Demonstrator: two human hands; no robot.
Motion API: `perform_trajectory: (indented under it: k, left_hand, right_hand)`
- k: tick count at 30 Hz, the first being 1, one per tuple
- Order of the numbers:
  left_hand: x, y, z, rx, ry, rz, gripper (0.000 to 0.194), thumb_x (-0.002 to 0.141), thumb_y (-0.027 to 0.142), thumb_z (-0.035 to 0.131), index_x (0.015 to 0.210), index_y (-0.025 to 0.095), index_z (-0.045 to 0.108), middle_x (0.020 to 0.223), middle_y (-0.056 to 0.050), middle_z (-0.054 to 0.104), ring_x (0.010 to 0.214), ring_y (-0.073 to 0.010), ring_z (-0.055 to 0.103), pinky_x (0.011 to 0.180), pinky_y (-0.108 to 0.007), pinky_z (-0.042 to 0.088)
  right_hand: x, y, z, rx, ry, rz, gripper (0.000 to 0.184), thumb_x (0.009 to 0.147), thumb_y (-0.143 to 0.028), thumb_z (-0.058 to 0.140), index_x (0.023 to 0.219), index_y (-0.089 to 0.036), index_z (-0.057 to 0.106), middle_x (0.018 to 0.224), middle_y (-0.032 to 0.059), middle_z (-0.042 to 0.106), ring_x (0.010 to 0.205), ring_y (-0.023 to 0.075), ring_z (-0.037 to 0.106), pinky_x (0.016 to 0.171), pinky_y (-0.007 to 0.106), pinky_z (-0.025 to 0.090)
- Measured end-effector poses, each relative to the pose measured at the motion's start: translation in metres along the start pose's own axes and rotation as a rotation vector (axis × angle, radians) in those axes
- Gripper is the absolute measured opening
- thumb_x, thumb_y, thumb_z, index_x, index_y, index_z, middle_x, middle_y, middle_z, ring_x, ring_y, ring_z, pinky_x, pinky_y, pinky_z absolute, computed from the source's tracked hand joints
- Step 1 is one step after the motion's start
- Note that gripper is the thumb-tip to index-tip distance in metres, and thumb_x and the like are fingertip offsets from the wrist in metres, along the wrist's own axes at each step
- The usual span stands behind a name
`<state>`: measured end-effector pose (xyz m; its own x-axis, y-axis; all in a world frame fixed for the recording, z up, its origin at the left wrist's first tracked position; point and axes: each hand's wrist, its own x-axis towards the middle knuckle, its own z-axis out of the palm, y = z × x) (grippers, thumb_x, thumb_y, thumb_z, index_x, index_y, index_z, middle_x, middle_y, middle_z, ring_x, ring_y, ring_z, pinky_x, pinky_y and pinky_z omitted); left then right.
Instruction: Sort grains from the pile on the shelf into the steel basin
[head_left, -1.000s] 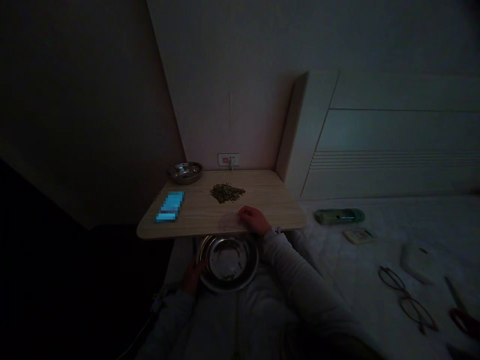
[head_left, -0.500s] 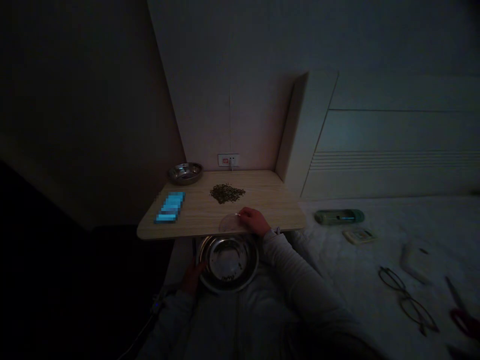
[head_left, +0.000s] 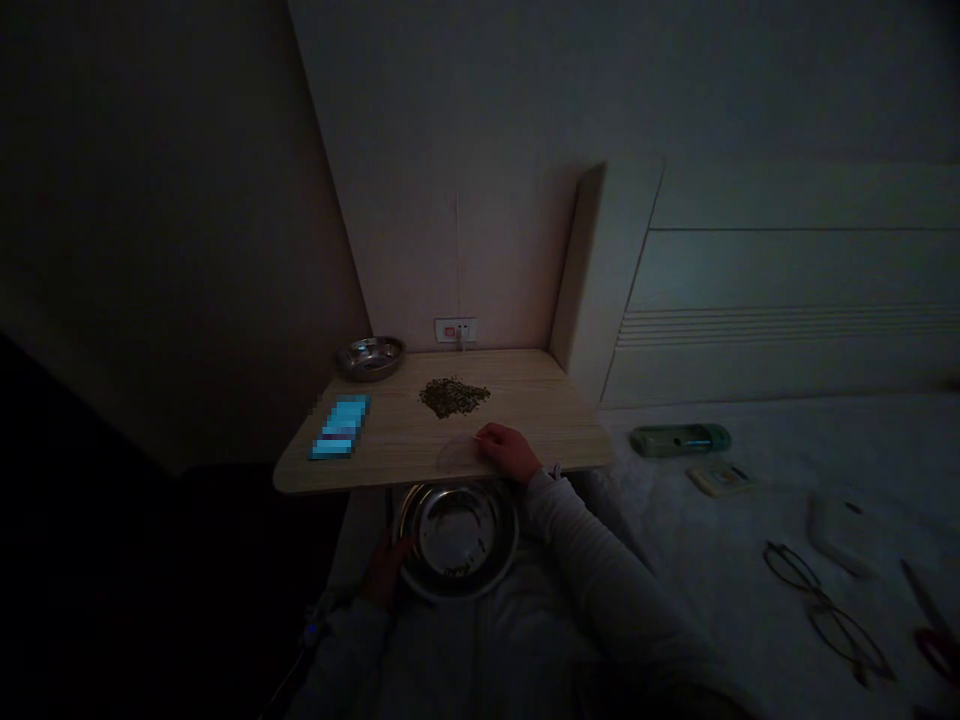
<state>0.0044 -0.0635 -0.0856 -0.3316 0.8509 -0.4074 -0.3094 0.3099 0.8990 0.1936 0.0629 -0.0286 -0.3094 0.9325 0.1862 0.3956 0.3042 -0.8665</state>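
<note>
My left hand [head_left: 386,568] is closed on the left rim of a shiny metal basin [head_left: 502,568], which rests at my lap below the table's front edge. Several small dark bits lie in the bottom of the basin. Over the front of the wooden table [head_left: 555,420], my right hand [head_left: 511,453] pinches the right edge of a clear round disc [head_left: 456,457], perhaps a lid. The disc lies close to the tabletop; whether it touches is hard to tell in the dim light. Behind it, a loose pile of small greenish-brown grains [head_left: 452,397] spreads on the wood.
A metal bowl [head_left: 371,373] stands at the table's back left, with a lit, pixelated phone [head_left: 341,427] before it. A socket with a plug [head_left: 455,330] is behind. On the bed at right lie a green bottle [head_left: 679,440], a small pale case [head_left: 724,478], glasses [head_left: 821,605] and scissors [head_left: 937,640].
The whole view has shifted slightly, so things sit a little lower in the picture. Both hands keep their holds, and the grain pile looks unchanged.
</note>
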Motion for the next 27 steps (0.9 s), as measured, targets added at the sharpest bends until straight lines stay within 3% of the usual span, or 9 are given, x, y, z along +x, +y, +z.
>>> perform_trajectory:
  k: [8,14,22,27]
  left_hand:
    - [0.0048,-0.0031,-0.0046,0.021,-0.023,0.008,0.027,0.054,0.021,0.062,0.08,0.017,0.06,0.089,-0.008,0.065,0.093,-0.0246,0.054,0.082,-0.035,0.039]
    - [0.0018,-0.0003,-0.0041,-0.058,-0.092,-0.037,0.026,0.056,0.02,0.06,0.082,0.017,0.058,0.077,-0.006,0.067,0.084,-0.0228,0.059,0.078,-0.035,0.042]
    - [0.0003,-0.0006,-0.0035,0.039,-0.042,0.029,0.02,0.056,0.022,0.059,0.075,0.018,0.06,0.084,-0.007,0.066,0.091,-0.0235,0.055,0.078,-0.033,0.042]
    - [-0.0025,0.0037,-0.0012,0.026,-0.025,-0.024,0.022,0.058,0.022,0.059,0.079,0.019,0.059,0.08,-0.006,0.066,0.087,-0.0236,0.057,0.078,-0.034,0.042]
  right_hand:
    - [0.0001,0.0001,-0.0007,0.014,-0.022,0.006,0.013,0.065,-0.023,0.044,0.07,-0.017,0.054,0.058,-0.0026,0.056,0.056,0.0091,0.049,0.055,0.019,0.035]
    - [-0.0006,-0.0007,-0.0008,0.01,-0.002,0.0,0.013,0.065,-0.024,0.045,0.069,-0.017,0.055,0.057,-0.0028,0.056,0.056,0.0091,0.048,0.054,0.019,0.034]
    - [-0.0013,-0.0014,-0.0019,0.006,-0.02,0.005,0.014,0.065,-0.025,0.044,0.07,-0.017,0.055,0.057,-0.0029,0.056,0.056,0.0087,0.048,0.053,0.019,0.034]
    - [-0.0012,-0.0011,-0.0014,0.012,-0.017,0.011,0.013,0.065,-0.024,0.045,0.07,-0.017,0.055,0.058,-0.0031,0.056,0.055,0.0083,0.047,0.053,0.018,0.034]
